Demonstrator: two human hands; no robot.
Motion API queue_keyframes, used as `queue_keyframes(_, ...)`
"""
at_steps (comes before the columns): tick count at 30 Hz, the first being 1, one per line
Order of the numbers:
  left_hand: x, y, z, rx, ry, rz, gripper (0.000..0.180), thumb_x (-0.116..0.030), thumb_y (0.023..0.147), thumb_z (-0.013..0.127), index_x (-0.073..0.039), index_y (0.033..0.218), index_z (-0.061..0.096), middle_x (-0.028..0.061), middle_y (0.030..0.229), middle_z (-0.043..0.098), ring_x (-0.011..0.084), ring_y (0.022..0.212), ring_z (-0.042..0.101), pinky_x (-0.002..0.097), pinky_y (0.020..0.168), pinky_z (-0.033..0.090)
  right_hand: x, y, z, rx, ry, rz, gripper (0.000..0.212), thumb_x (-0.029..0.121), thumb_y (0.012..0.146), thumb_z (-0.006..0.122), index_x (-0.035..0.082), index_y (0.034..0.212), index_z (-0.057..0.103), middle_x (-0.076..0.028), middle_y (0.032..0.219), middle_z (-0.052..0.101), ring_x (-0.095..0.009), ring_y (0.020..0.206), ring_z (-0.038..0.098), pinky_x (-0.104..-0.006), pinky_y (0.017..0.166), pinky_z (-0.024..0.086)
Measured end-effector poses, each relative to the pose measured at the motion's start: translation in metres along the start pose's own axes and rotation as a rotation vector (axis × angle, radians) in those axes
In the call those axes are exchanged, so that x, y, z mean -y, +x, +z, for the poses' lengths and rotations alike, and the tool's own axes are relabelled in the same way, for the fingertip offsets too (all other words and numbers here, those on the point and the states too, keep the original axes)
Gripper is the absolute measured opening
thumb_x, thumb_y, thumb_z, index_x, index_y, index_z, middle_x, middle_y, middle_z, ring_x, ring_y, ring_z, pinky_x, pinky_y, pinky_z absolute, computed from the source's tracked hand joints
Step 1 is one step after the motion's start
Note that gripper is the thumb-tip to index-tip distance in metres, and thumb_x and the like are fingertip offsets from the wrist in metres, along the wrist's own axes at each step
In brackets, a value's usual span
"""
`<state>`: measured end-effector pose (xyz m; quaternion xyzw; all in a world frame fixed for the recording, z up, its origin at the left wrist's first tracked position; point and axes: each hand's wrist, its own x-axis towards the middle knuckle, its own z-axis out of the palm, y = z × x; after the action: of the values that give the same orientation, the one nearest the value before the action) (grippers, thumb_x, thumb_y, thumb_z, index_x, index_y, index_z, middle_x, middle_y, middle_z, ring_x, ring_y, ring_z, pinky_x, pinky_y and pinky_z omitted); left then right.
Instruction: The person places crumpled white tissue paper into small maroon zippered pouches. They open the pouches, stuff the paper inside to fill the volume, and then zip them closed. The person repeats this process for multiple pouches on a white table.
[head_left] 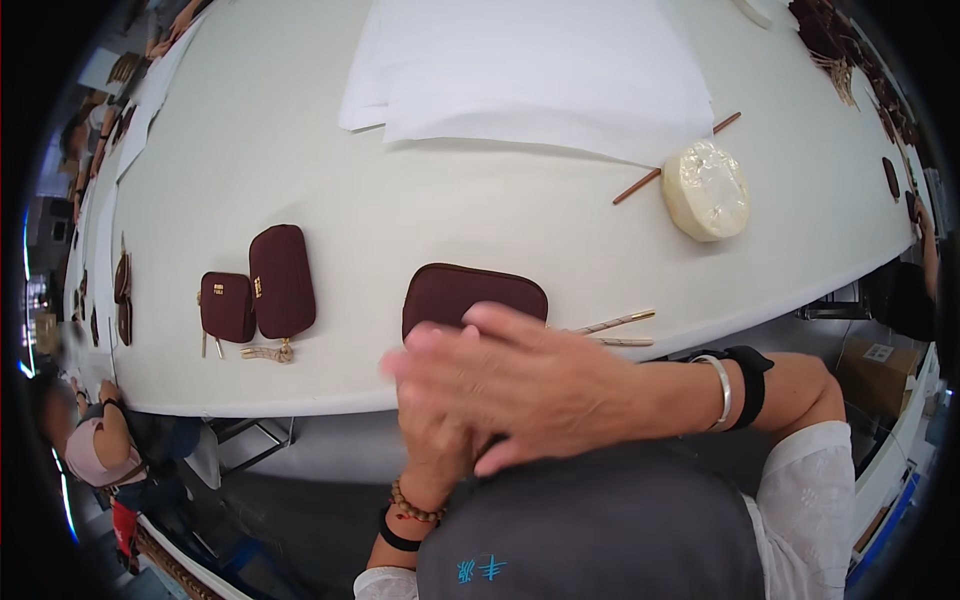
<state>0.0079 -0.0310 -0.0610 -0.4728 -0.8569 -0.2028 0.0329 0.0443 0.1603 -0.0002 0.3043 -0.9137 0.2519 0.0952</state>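
Observation:
My right hand [545, 385] reaches across from the right with its fingers stretched out flat, slightly blurred. It lies over my left hand [432, 425], which comes up from below and whose fingers are mostly hidden. Whether anything is between the two palms cannot be seen. Just beyond them, a dark maroon zip pouch [470, 290] lies on the table near its front edge, its lower part covered by my hands. A beige cord strap with gold ends [622, 321] sticks out to the pouch's right.
Two more maroon pouches [282, 280] with beige tassels are to the left on the white table [360, 215]. White sheets [545, 75] cover the far middle. A cream tape roll [707, 192] rests by a brown stick [638, 187]. A person [105, 445] works at far left.

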Motion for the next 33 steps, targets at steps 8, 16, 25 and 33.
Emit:
queue_keyframes(8, 0.011, -0.007, 0.016, 0.091, -0.008, 0.098, 0.049, -0.037, 0.09, 0.055, -0.01, 0.131, 0.052, 0.0076, 0.137, 0.051, 0.0282, 0.136, 0.035, 0.0512, 0.112, 0.018, -0.036, 0.022, 0.027, 0.401, 0.161, 0.081, 0.088, 0.058, 0.084, 0.051, -0.005, 0.142, 0.028, -0.016, 0.155, 0.015, -0.027, 0.145, 0.009, -0.0421, 0.116, 0.013)
queue_keyframes(16, -0.006, -0.003, 0.003, 0.082, -0.754, -0.363, 0.051, -0.037, 0.087, 0.06, -0.013, 0.132, 0.053, 0.0049, 0.135, 0.053, 0.025, 0.131, 0.042, 0.0488, 0.112, 0.021, 0.019, 0.045, 0.029, 0.143, 0.255, 0.137, 0.076, 0.047, 0.083, 0.06, 0.003, 0.14, 0.036, -0.011, 0.154, 0.02, -0.026, 0.141, 0.023, -0.0369, 0.11, 0.029)
queue_keyframes(25, 0.004, 0.004, -0.022, 0.198, -0.063, 0.065, 0.045, -0.015, 0.077, 0.071, -0.009, 0.12, 0.059, 0.0104, 0.129, 0.057, 0.0278, 0.127, 0.047, 0.0506, 0.108, 0.026, -0.036, 0.049, 0.013, 0.413, 0.424, 0.116, 0.085, 0.058, 0.083, 0.051, 0.004, 0.144, 0.028, -0.015, 0.152, 0.023, -0.028, 0.143, 0.016, -0.0398, 0.116, 0.013)
queue_keyframes(33, 0.017, -0.004, -0.008, 0.205, -0.27, 0.005, 0.041, -0.017, 0.079, 0.067, -0.008, 0.118, 0.06, 0.0046, 0.125, 0.059, 0.0256, 0.123, 0.05, 0.0482, 0.108, 0.026, -0.03, 0.033, 0.018, 0.05, 0.364, -0.051, 0.082, 0.056, 0.084, 0.055, -0.005, 0.136, 0.038, -0.021, 0.149, 0.027, -0.029, 0.141, 0.023, -0.0395, 0.115, 0.015)
